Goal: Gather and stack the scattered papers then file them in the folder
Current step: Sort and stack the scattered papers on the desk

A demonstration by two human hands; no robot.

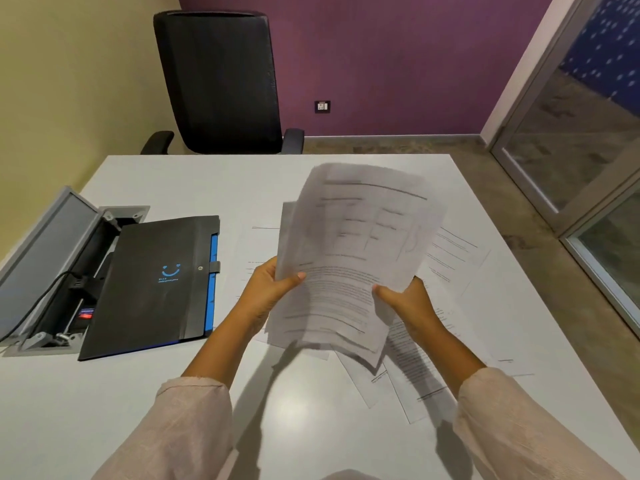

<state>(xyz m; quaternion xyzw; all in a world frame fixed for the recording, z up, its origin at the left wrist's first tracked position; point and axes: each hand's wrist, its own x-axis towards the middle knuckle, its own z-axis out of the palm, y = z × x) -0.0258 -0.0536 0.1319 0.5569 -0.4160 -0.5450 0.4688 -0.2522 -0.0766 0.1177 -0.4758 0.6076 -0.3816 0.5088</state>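
Note:
A loose bundle of printed papers [349,258] is lifted above the white table [173,393], its sheets fanned and blurred. My left hand [268,289] grips the bundle's left edge with the thumb on top. My right hand [412,306] pinches its lower right corner. Several more sheets [415,386] lie scattered flat on the table beneath and to the right of the bundle. A black folder [152,289] with a blue smiley print and blue inner edge lies shut on the table to the left, apart from both hands.
An open cable box [59,265] with plugs and a cord is set into the table at the far left, partly under the folder. A black office chair [221,81] stands behind the table's far edge. A glass door [581,140] is at the right.

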